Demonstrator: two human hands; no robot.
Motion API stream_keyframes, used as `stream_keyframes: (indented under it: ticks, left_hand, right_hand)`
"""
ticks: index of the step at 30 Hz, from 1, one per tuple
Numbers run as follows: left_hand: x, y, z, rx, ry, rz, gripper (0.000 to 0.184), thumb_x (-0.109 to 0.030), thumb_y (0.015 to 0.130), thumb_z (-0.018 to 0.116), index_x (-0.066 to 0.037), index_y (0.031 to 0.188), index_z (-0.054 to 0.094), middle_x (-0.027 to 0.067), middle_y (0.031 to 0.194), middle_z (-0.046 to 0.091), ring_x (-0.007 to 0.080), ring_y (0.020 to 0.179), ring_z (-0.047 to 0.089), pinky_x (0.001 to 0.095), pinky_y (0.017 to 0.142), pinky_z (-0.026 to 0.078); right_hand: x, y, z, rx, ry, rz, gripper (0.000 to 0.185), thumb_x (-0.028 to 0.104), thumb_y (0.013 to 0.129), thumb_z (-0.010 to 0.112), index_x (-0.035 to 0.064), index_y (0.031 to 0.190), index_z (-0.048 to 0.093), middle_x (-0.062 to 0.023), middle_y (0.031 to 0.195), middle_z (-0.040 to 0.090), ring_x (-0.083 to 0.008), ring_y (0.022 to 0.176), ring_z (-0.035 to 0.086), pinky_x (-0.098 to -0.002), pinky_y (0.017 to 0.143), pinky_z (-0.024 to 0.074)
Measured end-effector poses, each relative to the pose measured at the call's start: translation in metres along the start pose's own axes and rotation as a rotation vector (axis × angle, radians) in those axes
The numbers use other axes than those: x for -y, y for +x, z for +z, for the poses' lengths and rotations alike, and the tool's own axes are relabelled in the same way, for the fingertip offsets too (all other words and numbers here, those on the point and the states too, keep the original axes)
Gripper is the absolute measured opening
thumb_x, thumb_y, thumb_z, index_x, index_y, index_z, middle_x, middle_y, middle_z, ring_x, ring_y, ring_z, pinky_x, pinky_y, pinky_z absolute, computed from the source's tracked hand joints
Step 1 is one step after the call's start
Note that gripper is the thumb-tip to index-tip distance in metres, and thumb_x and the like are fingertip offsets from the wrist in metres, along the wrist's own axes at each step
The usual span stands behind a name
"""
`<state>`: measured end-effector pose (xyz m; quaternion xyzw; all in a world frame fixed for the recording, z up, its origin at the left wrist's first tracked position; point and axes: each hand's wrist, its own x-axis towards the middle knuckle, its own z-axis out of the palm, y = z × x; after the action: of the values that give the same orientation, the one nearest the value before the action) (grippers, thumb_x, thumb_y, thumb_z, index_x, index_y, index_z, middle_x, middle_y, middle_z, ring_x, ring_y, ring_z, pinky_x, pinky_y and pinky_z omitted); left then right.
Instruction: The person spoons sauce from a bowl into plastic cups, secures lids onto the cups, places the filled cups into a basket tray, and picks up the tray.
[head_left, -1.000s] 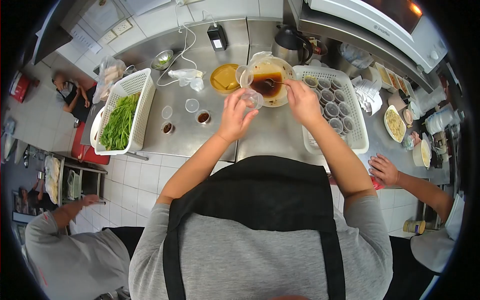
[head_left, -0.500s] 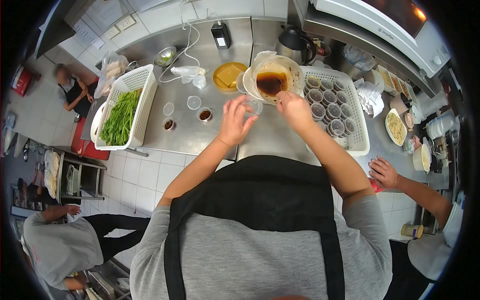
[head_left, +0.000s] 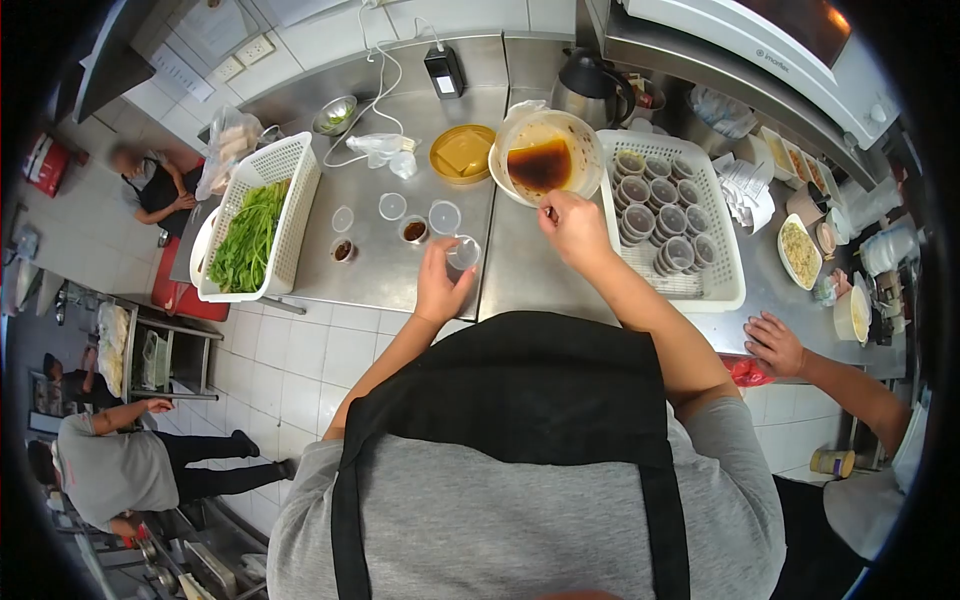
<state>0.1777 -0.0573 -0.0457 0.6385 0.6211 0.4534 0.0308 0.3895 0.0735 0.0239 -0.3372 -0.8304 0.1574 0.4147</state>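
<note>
My left hand (head_left: 443, 283) is closed round a small clear cup (head_left: 463, 254) above the steel counter. Beside it lies a round clear lid (head_left: 445, 217), and a second lid (head_left: 393, 206) is farther left. Two small cups of dark sauce (head_left: 414, 231) (head_left: 343, 250) stand to the left of that hand. My right hand (head_left: 573, 229) is pinched at the near rim of a large tub (head_left: 592, 158) of dark brown liquid (head_left: 541, 165); what its fingers hold is hidden.
White baskets hold green leaves (head_left: 249, 235) at left and several filled cups (head_left: 664, 193) at right. A yellow container (head_left: 463, 153), white cable and black kettle (head_left: 592, 85) stand behind. A co-worker's hand (head_left: 774, 344) rests on the counter's right edge; other people are at left.
My left hand has moved left and nearer with the clear cup, away from the tub. A lid now lies on the counter beside it. My right hand has come down to the tub's near rim.
</note>
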Motion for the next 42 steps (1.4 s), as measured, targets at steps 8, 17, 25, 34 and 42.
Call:
stream_keyframes:
  ticks: [8, 17, 25, 34, 42]
  left_hand:
    - [0.01, -0.013, 0.001, 0.032, 0.141, 0.018, 0.02, -0.013, 0.072, 0.074, -0.008, 0.088, 0.062, 0.0134, 0.108, 0.057, 0.0329, 0.098, 0.054, 0.0397, 0.08, 0.047]
    - [0.012, -0.015, 0.004, 0.029, 0.141, -0.015, 0.015, -0.013, 0.072, 0.074, -0.008, 0.081, 0.064, 0.014, 0.11, 0.058, 0.0339, 0.099, 0.053, 0.0423, 0.084, 0.046]
    - [0.01, -0.014, 0.003, 0.027, 0.144, 0.006, 0.015, -0.014, 0.072, 0.074, -0.008, 0.081, 0.063, 0.013, 0.108, 0.059, 0.0335, 0.098, 0.054, 0.0425, 0.084, 0.046]
    - [0.007, -0.014, 0.002, 0.036, 0.153, -0.006, 0.016, -0.016, 0.072, 0.074, -0.008, 0.081, 0.064, 0.0127, 0.108, 0.059, 0.0338, 0.098, 0.054, 0.0436, 0.085, 0.045]
    - [0.006, -0.014, 0.002, 0.034, 0.156, -0.018, 0.015, -0.016, 0.072, 0.074, -0.009, 0.08, 0.064, 0.0118, 0.108, 0.059, 0.0332, 0.099, 0.054, 0.0437, 0.086, 0.044]
  right_hand:
    - [0.011, -0.001, 0.006, 0.026, 0.125, 0.149, 0.01, 0.008, 0.075, 0.067, 0.0018, 0.08, 0.061, -0.0171, 0.076, 0.065, -0.0337, 0.068, 0.064, -0.0406, 0.064, 0.0516]
    - [0.012, 0.006, 0.016, -0.03, 0.197, 0.241, 0.012, 0.009, 0.076, 0.07, 0.0015, 0.083, 0.065, -0.0125, 0.071, 0.065, -0.0198, 0.06, 0.062, -0.0316, 0.058, 0.0501]
    - [0.013, 0.009, 0.021, -0.026, 0.201, 0.241, 0.015, 0.012, 0.076, 0.073, 0.0015, 0.085, 0.066, -0.0101, 0.069, 0.065, -0.0144, 0.057, 0.061, -0.0285, 0.056, 0.0497]
    - [0.023, 0.015, 0.017, 0.047, 0.25, 0.358, 0.022, 0.018, 0.075, 0.074, 0.0014, 0.088, 0.068, -0.012, 0.073, 0.067, -0.0193, 0.063, 0.065, -0.0313, 0.063, 0.0517]
    - [0.02, 0.014, 0.022, 0.034, 0.314, 0.345, 0.022, 0.018, 0.075, 0.071, 0.001, 0.09, 0.068, -0.0148, 0.076, 0.068, -0.0253, 0.069, 0.067, -0.0344, 0.066, 0.052]
